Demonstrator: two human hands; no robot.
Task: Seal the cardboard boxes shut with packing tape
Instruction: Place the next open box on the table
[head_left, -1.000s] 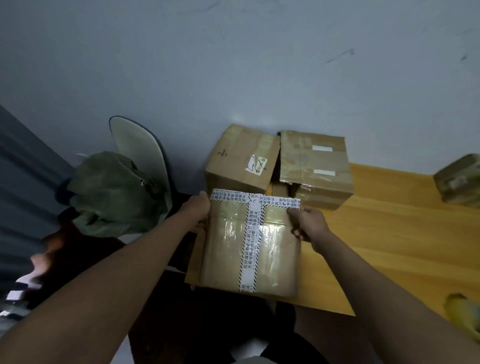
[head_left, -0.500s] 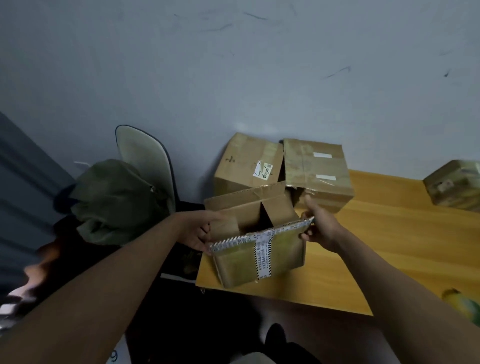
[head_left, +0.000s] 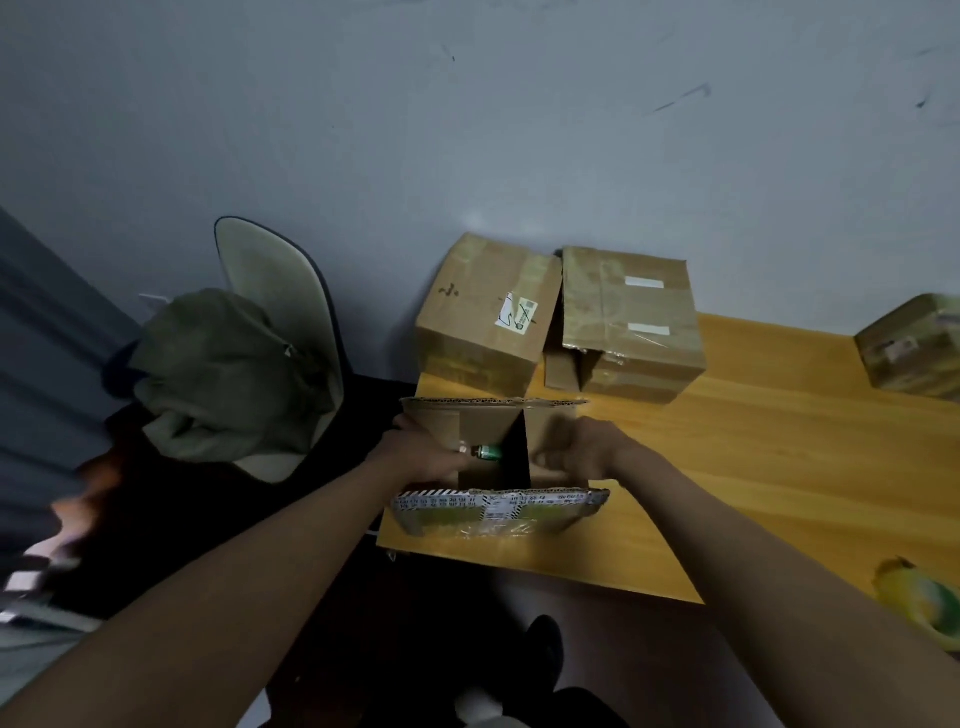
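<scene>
Holding the open box (head_left: 493, 457) on the table (head_left: 779, 441) | our left hand (head_left: 431, 457) grips its left flap | right hand (head_left: 576, 452) inside, blurred, grip unclear

Change over one second. The brown cardboard box with black-and-white printed tape (head_left: 498, 512), earlier held with its taped face toward the camera, now sits on the wooden tabletop (head_left: 779, 467) with its open flaps upward and the taped face turned to the near side. The left hand (head_left: 431, 457) has shifted from the box's outer edge into the opening, where a small green object (head_left: 487, 451) now shows just beside its grip. The right hand (head_left: 582, 452) has likewise moved inside, fingers on the inner flaps.
</scene>
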